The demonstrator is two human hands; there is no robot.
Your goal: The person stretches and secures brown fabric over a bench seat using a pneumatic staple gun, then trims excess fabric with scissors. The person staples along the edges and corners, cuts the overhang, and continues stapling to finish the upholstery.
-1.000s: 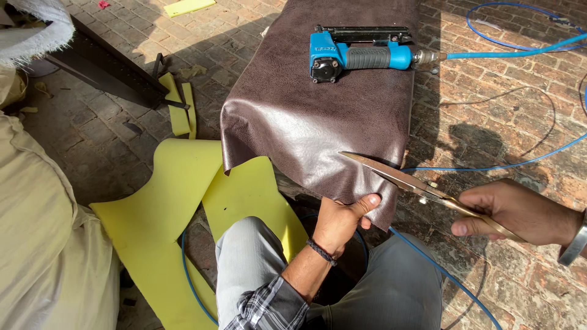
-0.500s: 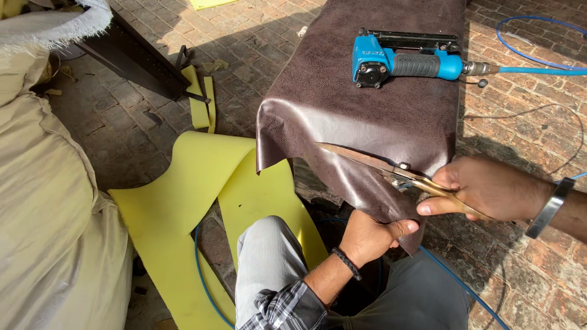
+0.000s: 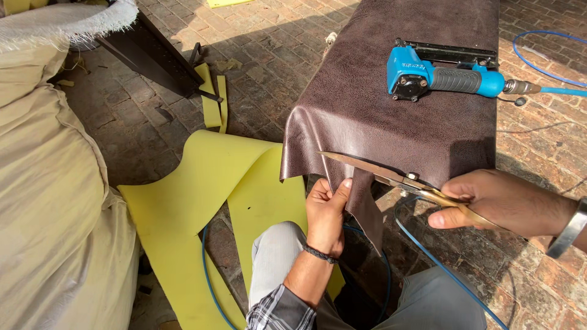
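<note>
Brown leatherette [image 3: 391, 116] drapes over the worktop, its hanging edge pinched in the left hand [image 3: 327, 214] while the right hand [image 3: 495, 198] grips scissors [image 3: 391, 174], blades parted against it, seemingly mid-trim.

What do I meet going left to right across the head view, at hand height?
Cream fabric-covered bulk → yellow foam sheet → left hand pinching the brown leatherette sheet → brass-handled scissors → right hand.

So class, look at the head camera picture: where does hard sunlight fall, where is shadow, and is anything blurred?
Head view: sun glares off the brown leatherette and yellow foam; shadow falls below its hanging edge; hands sharp: left hand, right hand holding scissors.
</note>
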